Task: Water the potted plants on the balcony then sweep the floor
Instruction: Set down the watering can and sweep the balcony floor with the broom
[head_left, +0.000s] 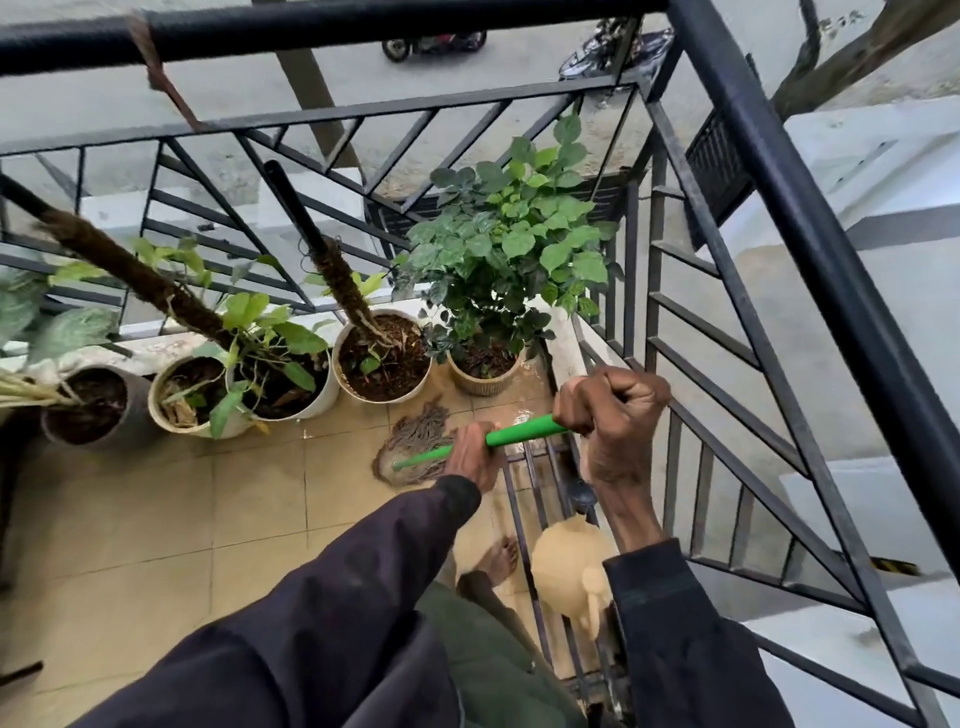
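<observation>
Dark sleeves (337, 597) come first, right under our eyes. Start at the fingers (579, 410) of the right hand (613, 415): they are curled tight in a fist round the top end of the green mop handle (524, 432). Lower down the stick, the left hand (470, 460) wraps its fingers round it too. One hand high and one hand low probably makes it easy to push and pull the mop.

The stringy mop head (410, 449) sits flat on the tan floor tiles (208, 519), just in front of the potted plants (382, 358). The pots stand in a row along the black railing (779, 218). Their soil looks dark, so maybe they have had their drink, but I can't be sure.

A tan watering can (569, 564) sits on the floor by the side railing, next to a bare foot (498, 558). I think it stands there to be out of the mop's way. So this looks like the floor-cleaning part.

Far below, motorbikes (434, 44) are parked on the street. I can't see any words or labels to read.
</observation>
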